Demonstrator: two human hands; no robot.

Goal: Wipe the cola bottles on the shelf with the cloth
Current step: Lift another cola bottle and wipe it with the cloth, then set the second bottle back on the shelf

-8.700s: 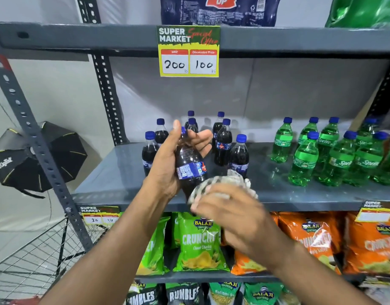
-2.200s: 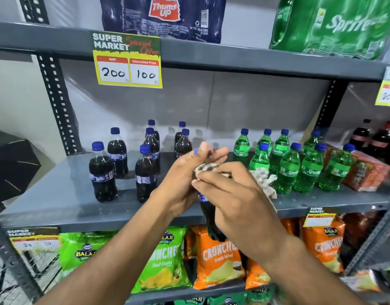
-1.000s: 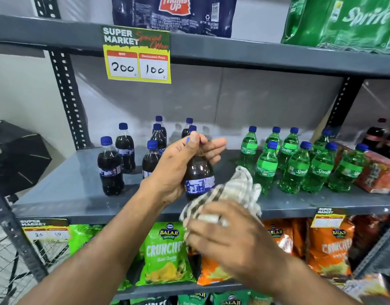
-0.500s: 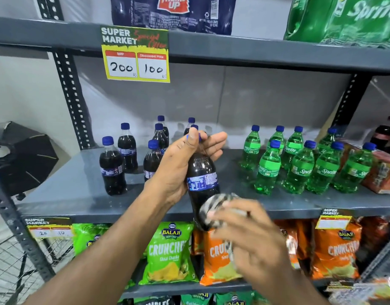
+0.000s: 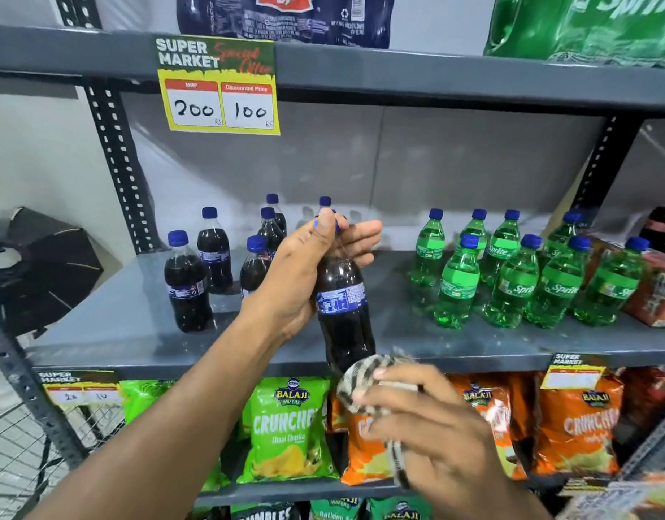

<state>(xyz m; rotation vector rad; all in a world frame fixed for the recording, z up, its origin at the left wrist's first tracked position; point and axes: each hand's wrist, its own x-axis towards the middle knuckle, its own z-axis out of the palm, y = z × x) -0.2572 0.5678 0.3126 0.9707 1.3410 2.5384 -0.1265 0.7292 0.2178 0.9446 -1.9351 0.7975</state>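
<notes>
From the head camera, we see a left hand point(image 5: 304, 279) gripping a cola bottle point(image 5: 344, 313) by its neck and shoulder, thumb up over the blue cap, holding it upright and lifted in front of the grey metal shelf point(image 5: 117, 332). Below it, the right hand point(image 5: 432, 425) is clenched around a bunched checked cloth point(image 5: 361, 380), which sits against the base of the bottle. Behind and to the left, we count several more cola bottles point(image 5: 186, 283) with blue caps standing upright on the shelf in a loose cluster. To the right on the same shelf stands a group of green Sprite bottles point(image 5: 511, 279), well apart from the colas. A yellow price tag point(image 5: 218, 86) reading 200 and 100 hangs from the shelf above. On the lower shelf we make out green crisp packets point(image 5: 286, 429) and orange crisp packets point(image 5: 578, 425). A black folded umbrella-like reflector point(image 5: 42, 268) sits at far left, outside the rack.
</notes>
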